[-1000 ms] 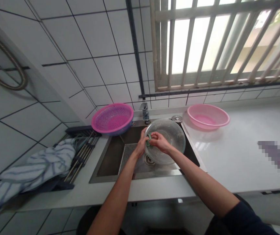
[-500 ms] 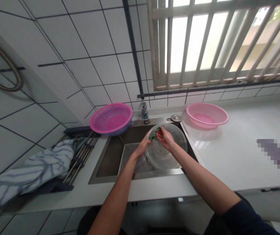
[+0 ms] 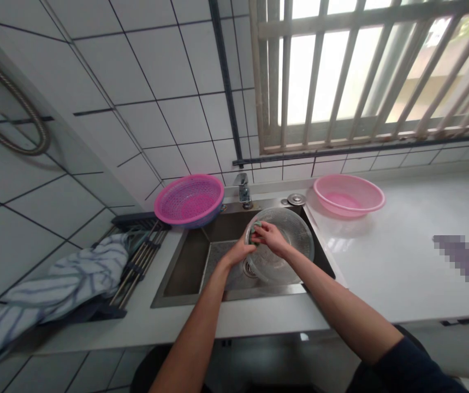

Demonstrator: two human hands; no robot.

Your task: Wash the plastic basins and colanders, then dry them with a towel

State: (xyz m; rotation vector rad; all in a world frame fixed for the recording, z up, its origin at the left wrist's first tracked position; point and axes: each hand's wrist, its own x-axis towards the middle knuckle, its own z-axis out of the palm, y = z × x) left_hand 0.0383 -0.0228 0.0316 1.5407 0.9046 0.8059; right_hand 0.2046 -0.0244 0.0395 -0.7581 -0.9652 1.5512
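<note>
A clear glass bowl [image 3: 291, 240] is held tilted over the steel sink [image 3: 189, 262]. My left hand [image 3: 240, 252] grips the bowl's left rim from below, fingers curled round the edge. Inside the bowl my right hand [image 3: 271, 238] is closed on a small green scouring pad [image 3: 254, 231], pressed against the inner wall near the left rim. Only a bit of the pad shows between the fingers.
A purple-pink colander [image 3: 189, 199] stands at the sink's back left, by the tap [image 3: 243, 189]. A pink basin [image 3: 349, 195] rests on the white counter [image 3: 402, 256] at the right. A striped cloth [image 3: 58, 284] lies over a drying rack [image 3: 136, 256] on the left.
My right hand with the pad has slid down and left along the bowl's inner wall from the upper rim. The bowl has tilted slightly.
</note>
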